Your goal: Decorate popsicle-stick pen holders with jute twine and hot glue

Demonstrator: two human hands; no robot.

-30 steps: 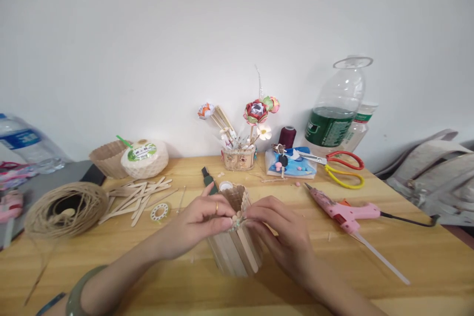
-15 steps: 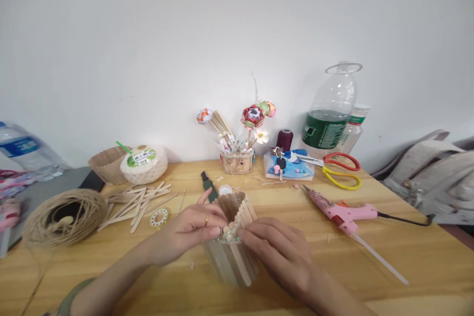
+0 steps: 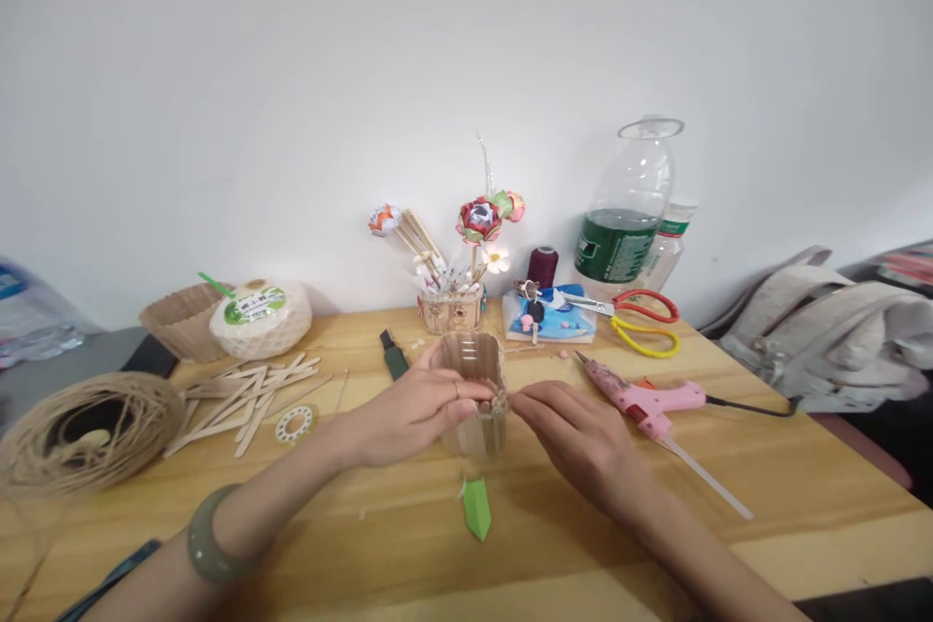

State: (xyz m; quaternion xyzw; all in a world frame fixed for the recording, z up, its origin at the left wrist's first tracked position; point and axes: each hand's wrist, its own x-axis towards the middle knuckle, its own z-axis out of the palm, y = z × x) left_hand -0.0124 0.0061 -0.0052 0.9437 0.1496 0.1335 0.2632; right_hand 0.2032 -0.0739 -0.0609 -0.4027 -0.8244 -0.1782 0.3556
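A cup made of wooden craft sticks (image 3: pixel 481 432) stands on the table between my hands, its opening towards me and the inside showing. My left hand (image 3: pixel 408 408), with a ring on one finger, grips the near rim, fingertips inside the opening. At the right edge of the rim is my right hand (image 3: pixel 575 437), its fingers pressed together; whatever is in them is too small to make out. On the table just in front of the cup lies a pointed green piece (image 3: pixel 477 508).
To the right lie a pink glue gun (image 3: pixel 648 398) with its cord and scissors (image 3: pixel 645 321). Loose craft sticks (image 3: pixel 252 398), a twine roll (image 3: pixel 91 432) and a white coconut (image 3: pixel 260 316) are left. Behind stand a flower-filled holder (image 3: pixel 452 311) and a large bottle (image 3: pixel 623 224).
The cup has moved away from me and turned, uncovering the green piece. My right hand has shifted slightly away from the near rim. The view has swung a little right.
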